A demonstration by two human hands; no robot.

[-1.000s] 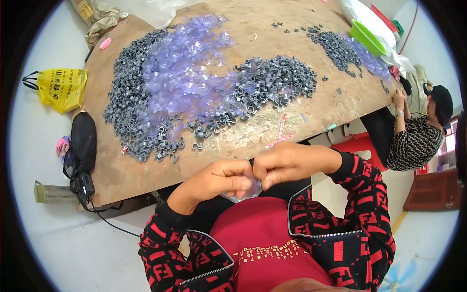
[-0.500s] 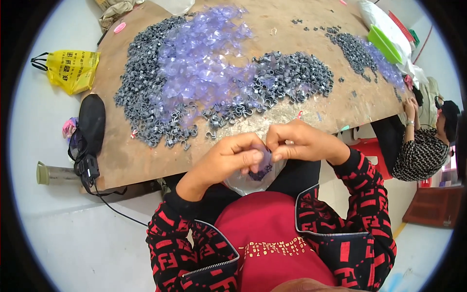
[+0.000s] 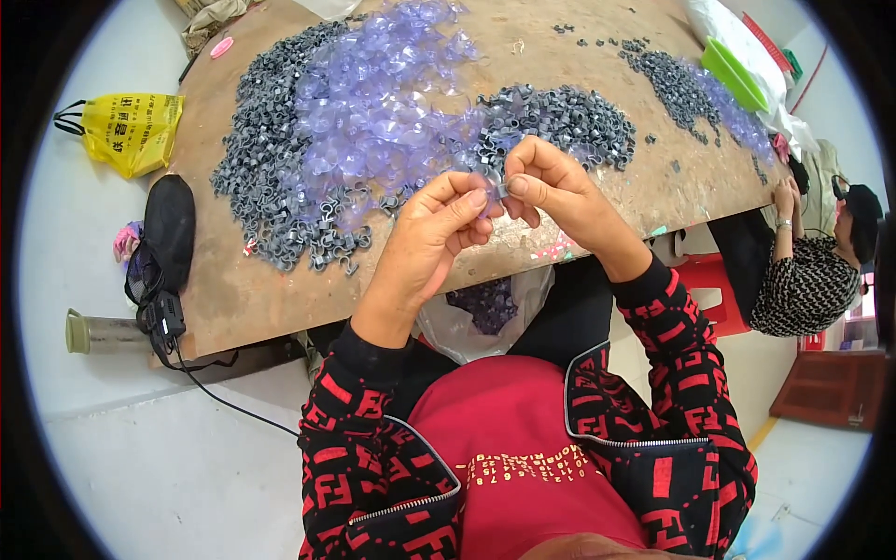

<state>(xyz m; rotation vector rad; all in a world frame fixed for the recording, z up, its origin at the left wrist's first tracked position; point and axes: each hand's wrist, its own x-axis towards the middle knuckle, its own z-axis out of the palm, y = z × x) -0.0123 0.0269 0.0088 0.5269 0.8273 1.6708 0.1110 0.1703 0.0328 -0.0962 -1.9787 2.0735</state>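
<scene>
My left hand [image 3: 434,224] pinches a clear purple suction cup [image 3: 486,194] between thumb and fingers, above the table's near edge. My right hand [image 3: 558,194] is closed on a small grey plastic clip [image 3: 501,189], which meets the cup; whether they are joined I cannot tell. Beyond my hands lies a large heap of purple suction cups [image 3: 369,112], flanked by grey clips [image 3: 271,140] on the left and more clips on the right. Below, on my lap, an open clear plastic bag [image 3: 443,327] holds dark purple pieces [image 3: 485,303].
A brown table [image 3: 541,56] spans the view. Smaller piles of clips [image 3: 672,89] and cups lie far right, beside a green basin [image 3: 734,75]. Another person [image 3: 812,271] sits at the right by a red stool [image 3: 714,289]. A yellow bag [image 3: 131,131] and black pouch [image 3: 170,224] are left.
Both hands have moved up and away from the bag to above the table edge. A grey clip now shows at my right fingertips, and the bag's contents are uncovered.
</scene>
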